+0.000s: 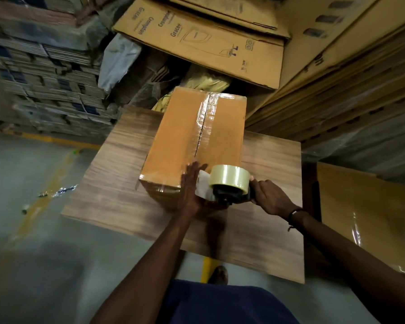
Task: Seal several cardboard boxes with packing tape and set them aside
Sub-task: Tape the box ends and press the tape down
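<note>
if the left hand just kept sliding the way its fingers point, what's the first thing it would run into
The left hand lies flat on the near end of the cardboard box, fingers aimed up its top. It would meet the taped centre seam first, though the exact line is hard to judge.

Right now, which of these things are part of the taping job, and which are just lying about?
In use: cardboard box, tape dispenser, left hand, right hand, wooden table.

Lying about: flattened cartons, scrap of tape on floor, sealed box at right.
</note>
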Demonstrator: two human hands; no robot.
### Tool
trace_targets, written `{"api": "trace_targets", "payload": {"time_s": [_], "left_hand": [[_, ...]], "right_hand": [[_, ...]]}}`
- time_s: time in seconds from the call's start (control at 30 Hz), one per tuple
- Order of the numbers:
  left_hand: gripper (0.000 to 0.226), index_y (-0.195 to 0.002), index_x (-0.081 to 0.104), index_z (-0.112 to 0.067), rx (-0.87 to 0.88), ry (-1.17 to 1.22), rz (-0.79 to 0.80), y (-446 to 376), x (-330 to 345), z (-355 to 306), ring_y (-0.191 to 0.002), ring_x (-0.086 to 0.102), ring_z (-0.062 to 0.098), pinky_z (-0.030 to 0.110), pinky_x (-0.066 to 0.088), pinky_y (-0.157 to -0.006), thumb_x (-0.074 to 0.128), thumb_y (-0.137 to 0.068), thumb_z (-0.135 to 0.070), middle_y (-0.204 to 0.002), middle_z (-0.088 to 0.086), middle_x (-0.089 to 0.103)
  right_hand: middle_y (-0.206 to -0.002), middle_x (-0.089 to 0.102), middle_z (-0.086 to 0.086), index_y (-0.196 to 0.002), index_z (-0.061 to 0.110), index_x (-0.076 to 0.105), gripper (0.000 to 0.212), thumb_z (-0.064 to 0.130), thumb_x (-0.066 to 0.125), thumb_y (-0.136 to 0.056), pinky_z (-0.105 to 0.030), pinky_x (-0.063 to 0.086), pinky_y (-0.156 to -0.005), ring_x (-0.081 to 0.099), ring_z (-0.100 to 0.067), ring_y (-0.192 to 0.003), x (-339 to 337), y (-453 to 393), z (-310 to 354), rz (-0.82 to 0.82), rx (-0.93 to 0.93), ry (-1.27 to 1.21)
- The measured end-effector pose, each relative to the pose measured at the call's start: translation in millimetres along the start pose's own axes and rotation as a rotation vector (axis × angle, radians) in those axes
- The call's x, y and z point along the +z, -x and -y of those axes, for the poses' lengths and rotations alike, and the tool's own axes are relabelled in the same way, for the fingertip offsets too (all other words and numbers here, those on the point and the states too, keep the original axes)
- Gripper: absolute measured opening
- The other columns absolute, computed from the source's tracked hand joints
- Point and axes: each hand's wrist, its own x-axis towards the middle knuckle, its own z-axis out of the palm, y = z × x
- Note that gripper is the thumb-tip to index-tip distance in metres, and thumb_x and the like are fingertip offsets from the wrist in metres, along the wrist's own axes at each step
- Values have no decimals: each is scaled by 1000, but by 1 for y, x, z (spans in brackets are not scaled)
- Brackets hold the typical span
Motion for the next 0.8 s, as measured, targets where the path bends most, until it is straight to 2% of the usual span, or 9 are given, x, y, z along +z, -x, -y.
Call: {"api": "trace_targets", "payload": {"time_s": [0.07, 0.13, 0.2, 0.27, 0.33, 0.47, 0.57, 0.67, 0.8], "left_hand": [[100, -160, 23, -21, 14, -35, 16, -4, 9, 9, -158, 13, 18, 25, -2, -126, 51, -75, -65, -166, -6, 15], [106, -162, 24, -17, -29, -52, 29, -10, 11, 12, -158, 10, 14, 29, -1, -128, 52, -72, -66, -168, -6, 15], [90, -159, 34, -20, -13, -64, 26, -11, 11, 13, -157, 11, 16, 45, 9, -128, 63, -80, -52, -169, -3, 19], [66, -150, 50, -26, 45, -45, 9, -10, 10, 12, -158, 14, 20, 48, 13, -127, 53, -87, -48, -169, 1, 25], [59, -143, 57, -28, 30, -2, 9, -9, 8, 6, -158, 15, 20, 43, 11, -124, 53, -91, -55, -168, 1, 28], [47, -131, 61, -27, -12, 24, -7, -12, 11, 3, -158, 17, 21, 46, 12, -124, 78, -88, -37, -167, 0, 32], [43, -123, 63, -26, -5, 55, -16, -13, 10, 5, -157, 20, 23, 47, 14, -123, 81, -85, -36, -166, 0, 35], [41, -119, 65, -24, -28, 63, -6, -14, 7, 1, -157, 20, 25, 48, 14, -123, 83, -84, -34, -165, 2, 36], [45, -118, 64, -29, -38, 48, 18, -14, 5, -1, -157, 19, 24, 50, 13, -123, 73, -80, -51, -166, 0, 35]], "right_hand": [[-75, 61, -12, -120, 10, 58, 61, 48, 12, -107, -41, 31, -64, 56, -41, -74, -5, 1, 2, -19, -12, 31], [-82, 63, -16, -128, 6, 57, 71, 52, 8, -107, -39, 29, -68, 56, -42, -81, -5, 4, 2, -5, -36, 77], [-81, 61, -14, -122, 0, 59, 59, 43, 20, -110, -38, 33, -71, 58, -42, -85, -9, 5, -5, 39, 30, 44], [-76, 58, -11, -123, -5, 57, 48, 34, 34, -109, -41, 43, -67, 61, -43, -78, -18, 15, -17, 46, 50, -5], [-77, 63, -23, -141, -9, 45, 57, 32, 44, -102, -47, 48, -57, 60, -46, -68, -28, 27, -45, 154, 74, -15], [-89, 63, -35, -154, -10, 32, 74, 19, 66, -96, -52, 47, -64, 59, -52, -78, -36, 43, -76, 126, 87, 44], [-95, 63, -37, -158, -9, 25, 77, 18, 66, -98, -54, 47, -69, 59, -52, -83, -28, 38, -79, 138, 87, 84], [-111, 61, -35, -161, -4, 14, 76, 23, 57, -104, -51, 42, -80, 56, -49, -98, -25, 32, -75, 95, 124, 51], [-116, 61, -31, -162, -2, 14, 75, 26, 54, -106, -49, 40, -83, 54, -47, -103, -32, 33, -74, 106, 235, 2]]}}
